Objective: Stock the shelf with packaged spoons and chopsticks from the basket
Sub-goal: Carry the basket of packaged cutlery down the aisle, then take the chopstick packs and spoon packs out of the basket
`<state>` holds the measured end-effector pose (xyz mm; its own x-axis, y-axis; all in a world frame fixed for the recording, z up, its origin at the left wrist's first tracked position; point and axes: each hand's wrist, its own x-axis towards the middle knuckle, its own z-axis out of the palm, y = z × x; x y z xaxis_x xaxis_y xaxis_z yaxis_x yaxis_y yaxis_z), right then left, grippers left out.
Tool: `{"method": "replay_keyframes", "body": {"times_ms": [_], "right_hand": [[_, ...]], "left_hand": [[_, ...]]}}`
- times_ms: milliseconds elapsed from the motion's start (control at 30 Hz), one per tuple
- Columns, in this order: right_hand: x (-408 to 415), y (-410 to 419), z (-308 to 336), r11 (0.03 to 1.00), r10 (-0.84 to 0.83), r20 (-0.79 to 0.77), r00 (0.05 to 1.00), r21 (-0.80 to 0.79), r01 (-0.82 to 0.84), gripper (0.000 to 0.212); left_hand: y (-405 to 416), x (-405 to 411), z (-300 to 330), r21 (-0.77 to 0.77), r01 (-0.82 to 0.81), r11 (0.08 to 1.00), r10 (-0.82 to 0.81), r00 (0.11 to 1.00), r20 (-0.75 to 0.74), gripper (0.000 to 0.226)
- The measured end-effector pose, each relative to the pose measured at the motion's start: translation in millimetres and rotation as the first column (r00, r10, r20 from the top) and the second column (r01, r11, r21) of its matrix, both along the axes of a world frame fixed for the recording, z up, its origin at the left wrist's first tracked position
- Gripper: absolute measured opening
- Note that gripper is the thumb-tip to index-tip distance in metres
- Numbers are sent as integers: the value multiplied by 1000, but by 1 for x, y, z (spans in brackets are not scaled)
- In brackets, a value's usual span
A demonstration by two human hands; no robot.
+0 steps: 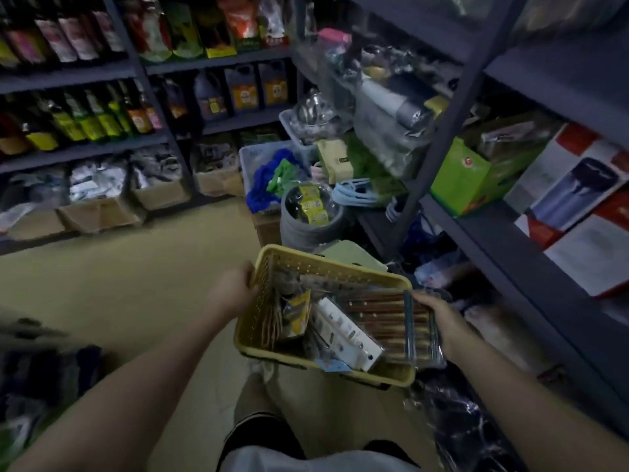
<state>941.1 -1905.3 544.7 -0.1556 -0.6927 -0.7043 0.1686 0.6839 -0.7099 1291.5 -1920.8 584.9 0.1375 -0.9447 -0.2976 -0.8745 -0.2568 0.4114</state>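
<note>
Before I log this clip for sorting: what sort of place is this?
Most likely a small shop or its stockroom. Grey metal shelving lines both walls, rows of labelled bottles fill the far racks, and cardboard boxes of packets sit on the floor. The person holds a yellow basket of packaged goods.

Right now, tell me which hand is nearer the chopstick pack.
Right. The right hand grips the chopstick pack at its right end. The left hand holds the yellow basket at its far left rim, apart from the pack.

Grey shelf [503, 229] on the right carries a green carton [466, 178] and red-and-white boxes [578, 206]; cardboard boxes [98, 212] sit on the beige floor [136, 287].
</note>
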Motion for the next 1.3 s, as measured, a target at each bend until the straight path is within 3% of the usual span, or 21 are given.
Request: {"method": "replay_keyframes", "body": {"times_ms": [67, 200, 267, 367, 500, 633, 733, 833, 900, 967, 1000, 1033, 1100, 1200, 1233, 1300], "right_hand": [[16, -33, -12, 997, -79, 27, 996, 25, 78, 40], [55, -97, -18, 964, -266, 100, 959, 57, 261, 45], [76, -130, -20, 943, -329, 116, 937, 96, 319, 48], [97, -176, -36, 883, -468, 181, 865, 137, 449, 35], [109, -218, -64, 791, -607, 173, 776, 229, 567, 88], [103, -245, -90, 734, -666, 119, 737, 284, 617, 78], [97, -259, -106, 690, -707, 89, 702, 307, 656, 88], [99, -269, -103, 673, -703, -41, 710, 283, 683, 52], [100, -273, -106, 692, -686, -90, 722, 227, 685, 40], [103, -276, -103, 744, -602, -272, 751, 150, 651, 52], [106, -276, -100, 819, -455, -489, 744, 97, 565, 63], [109, -275, -93, 908, -267, -701, 661, 47, 416, 65], [116, -276, -82, 999, -44, -934, 355, -37, 25, 54], [136, -292, -67, 894, 270, -903, 335, 106, -436, 53], [141, -298, -67, 824, 401, -881, 249, 228, -518, 56], [141, -310, -69, 732, 566, -819, 95, 446, -515, 69]], "left_hand": [[-67, 9, -4, 22, 106, 994, -106, 994, -3, 9], [-206, 26, -15, 23, 305, 952, -304, 952, -40, 24], [-269, 29, -18, 18, 359, 933, -358, 933, -39, 21], [-348, 24, -23, -34, 402, 915, -402, 916, 19, 18], [-426, 5, -43, 28, 429, 903, -429, 903, 7, 12], [-471, -13, -85, 88, 401, 912, -396, 916, -62, 9], [-479, -23, -119, 141, 429, 892, -427, 903, -46, 25], [-479, -29, -142, 127, 432, 893, -432, 901, -31, 38], [-485, -31, -151, 61, 435, 898, -432, 900, -51, 42], [-490, -30, -154, 45, 457, 888, -453, 888, -80, 45], [-489, -30, -152, 37, 471, 882, -467, 881, -72, 47], [-483, -29, -148, 3, 489, 872, -489, 872, -37, 48], [-464, -26, -138, -161, 585, 795, -583, 810, 63, 42], [-428, -14, -128, -349, 755, 555, -762, 630, 150, 32], [-420, -9, -127, -340, 794, 505, -807, 573, 139, 31], [-410, 1, -124, -259, 834, 487, -851, 520, 73, 28]]}}
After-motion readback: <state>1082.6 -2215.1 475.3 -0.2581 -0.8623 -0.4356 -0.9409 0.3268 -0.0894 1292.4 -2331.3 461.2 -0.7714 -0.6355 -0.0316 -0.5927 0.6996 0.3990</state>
